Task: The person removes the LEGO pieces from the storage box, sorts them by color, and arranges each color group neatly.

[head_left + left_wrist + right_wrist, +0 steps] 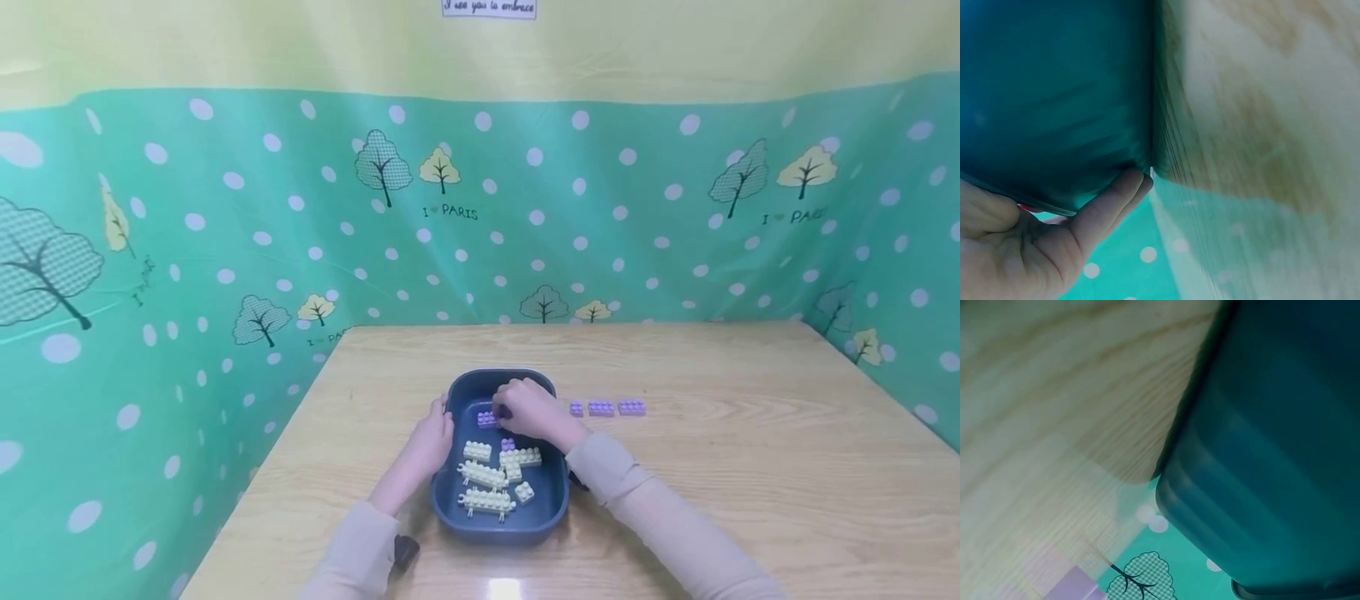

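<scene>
A dark blue plastic bin stands on the table. My left hand holds its left rim; in the left wrist view, fingers of the left hand lie along the outer wall. Inside the bin, my right hand reaches down over the right side, its fingertips at the right end of a purple toy brick. Whether they pinch that brick is hidden. A smaller purple brick lies nearer. Several pale yellow bricks fill the near part, two with small side clips. The right hand is out of the right wrist view.
Three purple bricks sit in a row on the wooden table, right of the bin. A green dotted cloth with printed trees hangs behind the table and along its sides.
</scene>
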The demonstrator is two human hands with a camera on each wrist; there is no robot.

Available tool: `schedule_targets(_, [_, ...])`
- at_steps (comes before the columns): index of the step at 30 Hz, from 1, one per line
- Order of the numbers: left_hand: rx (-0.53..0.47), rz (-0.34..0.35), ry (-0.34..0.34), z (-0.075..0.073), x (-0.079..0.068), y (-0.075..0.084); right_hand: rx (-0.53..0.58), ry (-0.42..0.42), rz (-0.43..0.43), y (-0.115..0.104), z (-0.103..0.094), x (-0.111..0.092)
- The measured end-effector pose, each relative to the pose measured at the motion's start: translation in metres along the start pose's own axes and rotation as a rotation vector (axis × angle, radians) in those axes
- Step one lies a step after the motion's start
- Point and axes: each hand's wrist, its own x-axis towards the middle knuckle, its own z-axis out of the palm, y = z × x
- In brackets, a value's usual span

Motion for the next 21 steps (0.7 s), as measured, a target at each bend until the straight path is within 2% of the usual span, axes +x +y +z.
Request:
schedule_targets(3, [-0.010, -0.034, -0.011, -0.0015, 0.0005, 0.0066, -0.006, -0.005, 0.022, 0.0008, -0.0008, -0.0004])
schedule_targets(16, [0.035, -0.016, -0.011, -0.0010, 0.0006, 0.0068, 0.033, -0.072, 0.039, 0.0007, 0.0010, -0.0003])
schedule_targets(21, [0.041, -0.015, -0.006, -0.0023, -0.0003, 0.0066, 0.029, -0.055, 0.015, -0.0004, 0.0012, -0.0002])
